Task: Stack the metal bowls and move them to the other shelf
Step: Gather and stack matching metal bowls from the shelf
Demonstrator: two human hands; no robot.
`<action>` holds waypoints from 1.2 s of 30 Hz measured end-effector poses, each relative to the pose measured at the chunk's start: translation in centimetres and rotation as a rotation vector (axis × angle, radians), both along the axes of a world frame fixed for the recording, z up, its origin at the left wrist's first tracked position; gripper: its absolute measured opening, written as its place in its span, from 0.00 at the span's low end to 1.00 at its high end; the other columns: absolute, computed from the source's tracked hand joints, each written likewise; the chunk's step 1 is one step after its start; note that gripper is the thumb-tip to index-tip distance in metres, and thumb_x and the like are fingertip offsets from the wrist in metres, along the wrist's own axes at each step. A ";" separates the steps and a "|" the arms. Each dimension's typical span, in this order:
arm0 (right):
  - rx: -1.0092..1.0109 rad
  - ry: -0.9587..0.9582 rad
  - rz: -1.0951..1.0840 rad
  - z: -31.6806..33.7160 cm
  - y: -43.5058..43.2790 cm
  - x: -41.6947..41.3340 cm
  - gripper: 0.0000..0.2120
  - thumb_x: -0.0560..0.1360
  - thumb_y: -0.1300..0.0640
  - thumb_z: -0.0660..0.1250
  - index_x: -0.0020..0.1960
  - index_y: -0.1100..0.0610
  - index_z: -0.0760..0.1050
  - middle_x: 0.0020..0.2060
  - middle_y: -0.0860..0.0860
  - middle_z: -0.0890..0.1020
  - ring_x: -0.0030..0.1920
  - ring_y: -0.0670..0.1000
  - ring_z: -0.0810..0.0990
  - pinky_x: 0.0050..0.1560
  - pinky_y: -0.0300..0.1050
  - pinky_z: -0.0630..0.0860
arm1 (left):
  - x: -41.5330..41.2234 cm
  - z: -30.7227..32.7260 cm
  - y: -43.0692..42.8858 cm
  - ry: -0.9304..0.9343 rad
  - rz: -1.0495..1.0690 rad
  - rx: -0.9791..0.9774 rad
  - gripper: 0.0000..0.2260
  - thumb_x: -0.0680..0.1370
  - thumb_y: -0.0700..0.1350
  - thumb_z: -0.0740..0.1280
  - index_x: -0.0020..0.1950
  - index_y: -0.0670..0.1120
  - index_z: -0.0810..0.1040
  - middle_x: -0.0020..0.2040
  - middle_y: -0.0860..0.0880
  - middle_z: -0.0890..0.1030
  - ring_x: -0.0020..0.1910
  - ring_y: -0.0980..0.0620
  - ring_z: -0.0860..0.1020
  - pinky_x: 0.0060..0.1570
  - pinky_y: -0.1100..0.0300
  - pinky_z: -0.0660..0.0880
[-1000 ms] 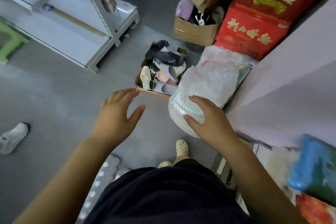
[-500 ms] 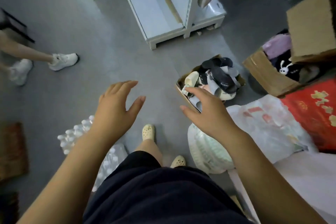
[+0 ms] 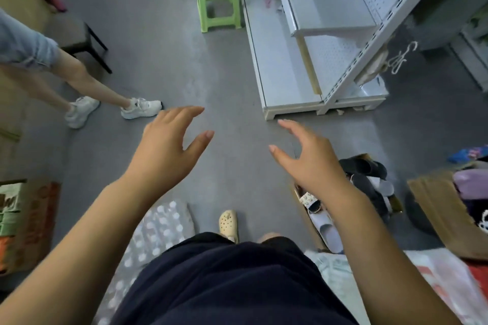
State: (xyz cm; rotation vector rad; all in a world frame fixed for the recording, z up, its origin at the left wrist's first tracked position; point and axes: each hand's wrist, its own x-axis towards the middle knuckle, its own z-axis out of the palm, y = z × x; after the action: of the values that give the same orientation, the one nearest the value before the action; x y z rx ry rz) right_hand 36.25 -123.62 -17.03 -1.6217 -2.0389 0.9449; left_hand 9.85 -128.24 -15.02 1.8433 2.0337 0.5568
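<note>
Both hands are raised in front of the body over the grey floor (image 3: 158, 34), and neither grips or touches anything. The left hand (image 3: 169, 145) is wide open: its fingers are held together and reach forward, and the thumb is splayed out to the right. The right hand (image 3: 309, 158) is open too, palm turned inward toward the left hand, with the fingers loosely extended and slightly bent and the thumb pointing left. The two hands are apart, with bare floor between them.

Ahead and to the right stands a white metal shelf unit (image 3: 317, 34) with a perforated back panel, and a green plastic stool (image 3: 217, 0) sits just beside its left edge. Where the metal bowls are cannot be told from this view — none can be made out on the shelf boards that show.

At the left, another person's legs end in white sneakers (image 3: 141, 108). Under the right forearm is a carton of slippers (image 3: 369, 187), and a larger cardboard box (image 3: 435, 200) lies further right. Below the left forearm is a plastic-wrapped pack of bottles (image 3: 158, 232) — near it, the wearer's cream clog (image 3: 228, 223) shows past dark shorts (image 3: 224, 285).
</note>
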 end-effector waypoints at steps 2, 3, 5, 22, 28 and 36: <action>0.009 0.006 -0.007 0.6 2.9 -1.4 0.26 0.79 0.50 0.73 0.75 0.50 0.73 0.70 0.46 0.77 0.70 0.44 0.73 0.63 0.28 0.62 | -2.2 0.4 2.8 0.029 0.013 -0.008 0.22 0.81 0.57 0.65 0.73 0.49 0.72 0.69 0.49 0.77 0.70 0.45 0.72 0.69 0.44 0.69; 0.003 0.007 -0.005 0.9 4.2 -2.0 0.26 0.79 0.49 0.73 0.75 0.50 0.73 0.71 0.45 0.77 0.71 0.43 0.72 0.65 0.30 0.62 | -3.0 0.6 4.0 0.028 0.028 -0.009 0.22 0.81 0.57 0.65 0.73 0.49 0.72 0.69 0.49 0.77 0.70 0.45 0.72 0.69 0.43 0.70; -0.009 -0.011 0.012 1.1 6.6 -3.0 0.26 0.79 0.49 0.72 0.75 0.49 0.72 0.71 0.44 0.76 0.71 0.43 0.72 0.66 0.32 0.63 | -4.3 0.6 6.2 0.000 0.055 0.004 0.22 0.81 0.57 0.65 0.73 0.49 0.73 0.69 0.49 0.77 0.70 0.44 0.72 0.68 0.41 0.70; 0.065 -0.002 0.197 3.7 38.9 -10.3 0.28 0.79 0.45 0.71 0.76 0.46 0.70 0.74 0.39 0.72 0.74 0.40 0.68 0.62 0.23 0.56 | -9.2 2.7 33.1 0.016 0.212 0.069 0.25 0.78 0.61 0.68 0.72 0.52 0.73 0.71 0.53 0.75 0.72 0.50 0.69 0.72 0.45 0.67; 0.083 -0.037 0.216 5.1 48.0 -10.3 0.29 0.79 0.45 0.71 0.77 0.45 0.68 0.74 0.39 0.71 0.74 0.41 0.68 0.68 0.33 0.60 | -8.5 2.2 41.9 -0.065 0.240 0.025 0.25 0.78 0.60 0.68 0.73 0.53 0.72 0.70 0.54 0.75 0.72 0.51 0.69 0.70 0.47 0.67; 0.052 -0.055 0.138 6.6 57.7 -10.6 0.28 0.79 0.44 0.70 0.77 0.43 0.67 0.74 0.39 0.71 0.74 0.41 0.69 0.66 0.34 0.61 | -9.9 3.2 55.9 -0.088 0.103 0.037 0.27 0.78 0.60 0.69 0.74 0.54 0.70 0.72 0.54 0.74 0.72 0.51 0.70 0.69 0.52 0.68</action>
State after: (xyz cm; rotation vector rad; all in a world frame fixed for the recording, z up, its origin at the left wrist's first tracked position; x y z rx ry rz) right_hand 25.70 -65.95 -10.45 -1.5127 -2.2178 0.8944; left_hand -0.09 -72.35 -11.83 1.7098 2.0825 0.6946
